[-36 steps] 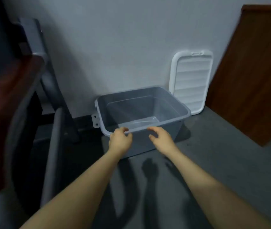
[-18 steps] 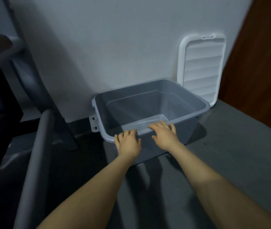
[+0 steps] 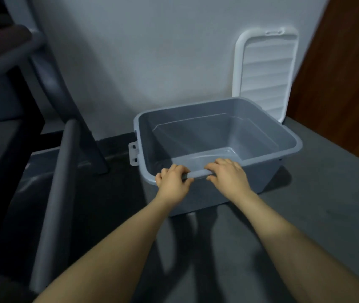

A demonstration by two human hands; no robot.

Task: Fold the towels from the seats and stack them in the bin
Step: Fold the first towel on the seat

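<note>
Head view: I see both hands on the near rim of the grey bin (image 3: 222,136), which sits on the grey floor (image 3: 318,215) close to the white wall (image 3: 152,51).

1. Left hand (image 3: 173,183): fingers curled over the near rim, thumb below the lip on the outer side. The hand grips the rim left of centre.
2. Right hand (image 3: 228,177): fingers hooked over the same rim into the interior, thumb against the outer face. It grips the rim just beside the left hand, with a short stretch of bare rim between them.
3. Bin: open-topped, and no towel shows in the part of its interior that I can see. A white latch (image 3: 134,154) projects from its left end.
4. White lid (image 3: 266,71): stands upright, leaning on the wall behind the bin's right rear corner.
5. Brown panel (image 3: 344,73): to the right of the lid.
6. Grey seat frame (image 3: 58,182): left of the bin, partly blurred; I cannot tell what lies on it.
</note>
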